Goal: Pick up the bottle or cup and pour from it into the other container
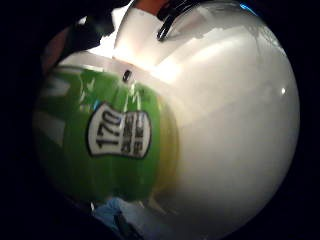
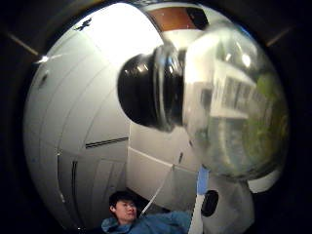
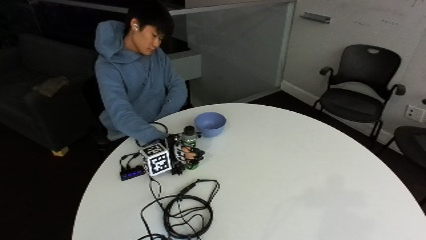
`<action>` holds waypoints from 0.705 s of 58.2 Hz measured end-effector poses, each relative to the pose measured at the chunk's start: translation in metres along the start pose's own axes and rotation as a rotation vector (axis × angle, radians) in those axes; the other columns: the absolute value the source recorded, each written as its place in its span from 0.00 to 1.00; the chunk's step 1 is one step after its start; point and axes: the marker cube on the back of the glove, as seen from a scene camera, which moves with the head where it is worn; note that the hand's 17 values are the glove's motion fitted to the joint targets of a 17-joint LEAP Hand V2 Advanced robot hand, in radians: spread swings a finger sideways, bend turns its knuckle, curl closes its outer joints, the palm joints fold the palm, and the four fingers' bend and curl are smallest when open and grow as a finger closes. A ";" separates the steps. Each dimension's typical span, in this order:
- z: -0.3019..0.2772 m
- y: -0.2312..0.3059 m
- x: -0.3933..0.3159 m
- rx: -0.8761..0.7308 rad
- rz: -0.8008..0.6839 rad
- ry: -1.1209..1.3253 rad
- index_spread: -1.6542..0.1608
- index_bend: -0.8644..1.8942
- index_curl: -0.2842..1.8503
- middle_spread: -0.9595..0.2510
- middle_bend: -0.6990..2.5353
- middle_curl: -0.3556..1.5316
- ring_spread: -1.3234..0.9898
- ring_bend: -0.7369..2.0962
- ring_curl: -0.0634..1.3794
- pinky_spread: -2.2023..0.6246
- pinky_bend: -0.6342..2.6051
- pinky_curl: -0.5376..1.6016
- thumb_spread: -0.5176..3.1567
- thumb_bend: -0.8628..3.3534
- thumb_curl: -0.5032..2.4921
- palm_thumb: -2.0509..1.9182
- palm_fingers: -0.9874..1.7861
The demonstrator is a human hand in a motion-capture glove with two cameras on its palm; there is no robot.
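While I'm watching this from the outside view, the leftmost bit of the action is the right hand (image 3: 181, 155), black glove on, wrapped around a small bottle (image 3: 189, 136) standing upright on the round white table (image 3: 299, 175). Fingers are curled round the lower body of the bottle, so it's a proper grasp, not just a touch. I can't tell from here if the base is touching the tabletop or lifted a hair.

Just to the right of the bottle and a little further back sits a blue bowl (image 3: 210, 123), close by but not touching it as far as I can see. It's upright, opening facing up.

Closer looks from the palm cams: the little finger side shows the bottle's green label (image 1: 100, 135) filling most of the shot, with a white badge reading "170" in big digits (image 1: 111, 131). There's smaller print next to it, looks like calorie wording, but I honestly can't read it. Yellowish band at the label's edge.

The thumb side shows the clear upper part of the bottle and its black cap (image 2: 141, 92), cap on. A white patch with barcode-like stripes (image 2: 229, 92) is on the side, too blurry to read.
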 end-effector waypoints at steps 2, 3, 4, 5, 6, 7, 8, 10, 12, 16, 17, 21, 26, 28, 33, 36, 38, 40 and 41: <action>0.003 -0.003 -0.001 0.037 -0.012 0.013 0.82 0.40 0.24 0.87 0.35 0.38 0.60 0.45 0.24 0.85 0.30 0.39 0.36 0.21 0.31 0.75 0.63; 0.004 -0.003 0.000 0.050 -0.018 0.023 0.82 0.40 0.25 0.86 0.35 0.39 0.59 0.45 0.24 0.84 0.29 0.39 0.36 0.22 0.32 0.75 0.66; 0.006 -0.002 0.000 0.061 -0.022 0.033 0.83 0.41 0.25 0.85 0.36 0.39 0.58 0.45 0.24 0.83 0.29 0.39 0.36 0.22 0.32 0.76 0.69; 0.007 -0.001 0.000 0.070 -0.025 0.044 0.83 0.41 0.26 0.84 0.36 0.39 0.57 0.45 0.24 0.82 0.28 0.39 0.35 0.22 0.32 0.76 0.70; 0.008 -0.001 0.000 0.078 -0.026 0.054 0.83 0.40 0.26 0.83 0.36 0.40 0.56 0.45 0.25 0.82 0.28 0.39 0.35 0.22 0.33 0.77 0.71; 0.009 -0.002 -0.001 0.084 -0.025 0.063 0.83 0.40 0.27 0.82 0.36 0.40 0.56 0.45 0.26 0.81 0.28 0.39 0.33 0.22 0.33 0.77 0.72; 0.010 -0.003 -0.001 0.089 -0.022 0.072 0.83 0.40 0.27 0.81 0.36 0.40 0.55 0.45 0.26 0.80 0.28 0.40 0.32 0.22 0.33 0.78 0.72; 0.010 -0.004 -0.002 0.097 -0.016 0.086 0.83 0.39 0.28 0.79 0.35 0.41 0.54 0.45 0.27 0.79 0.29 0.40 0.30 0.22 0.34 0.78 0.74; 0.012 -0.003 -0.001 0.103 -0.016 0.098 0.82 0.39 0.29 0.78 0.36 0.41 0.53 0.44 0.28 0.77 0.29 0.41 0.28 0.21 0.35 0.79 0.76; 0.015 -0.003 -0.001 0.105 -0.016 0.118 0.82 0.39 0.30 0.76 0.36 0.42 0.51 0.45 0.30 0.75 0.28 0.42 0.24 0.21 0.36 0.80 0.78; 0.016 -0.003 -0.002 0.097 -0.016 0.124 0.81 0.39 0.31 0.76 0.37 0.43 0.51 0.45 0.30 0.74 0.28 0.42 0.23 0.21 0.36 0.80 0.79; 0.017 -0.006 -0.008 0.049 -0.032 0.162 0.81 0.39 0.32 0.75 0.37 0.43 0.50 0.45 0.32 0.73 0.28 0.42 0.21 0.20 0.37 0.80 0.80; 0.022 -0.002 -0.019 -0.019 -0.053 0.217 0.81 0.40 0.33 0.74 0.37 0.44 0.49 0.45 0.33 0.72 0.28 0.43 0.19 0.20 0.38 0.81 0.80; 0.024 -0.001 -0.025 -0.056 -0.064 0.244 0.80 0.39 0.34 0.74 0.37 0.44 0.49 0.45 0.34 0.72 0.28 0.44 0.18 0.20 0.38 0.81 0.80; 0.030 0.000 -0.043 -0.165 -0.099 0.323 0.80 0.39 0.35 0.73 0.37 0.45 0.49 0.46 0.35 0.71 0.28 0.44 0.17 0.20 0.38 0.81 0.81; 0.035 0.002 -0.054 -0.229 -0.123 0.384 0.80 0.39 0.36 0.73 0.37 0.45 0.49 0.46 0.35 0.71 0.28 0.44 0.16 0.20 0.39 0.81 0.81; 0.039 0.004 -0.062 -0.275 -0.141 0.429 0.80 0.40 0.36 0.73 0.37 0.45 0.49 0.46 0.36 0.71 0.28 0.45 0.16 0.20 0.39 0.81 0.81; 0.043 0.007 -0.070 -0.319 -0.158 0.473 0.80 0.39 0.36 0.73 0.37 0.46 0.49 0.46 0.36 0.70 0.28 0.45 0.15 0.20 0.39 0.80 0.81; 0.045 0.008 -0.074 -0.338 -0.165 0.494 0.80 0.39 0.36 0.73 0.37 0.46 0.49 0.46 0.36 0.70 0.28 0.45 0.15 0.20 0.39 0.80 0.81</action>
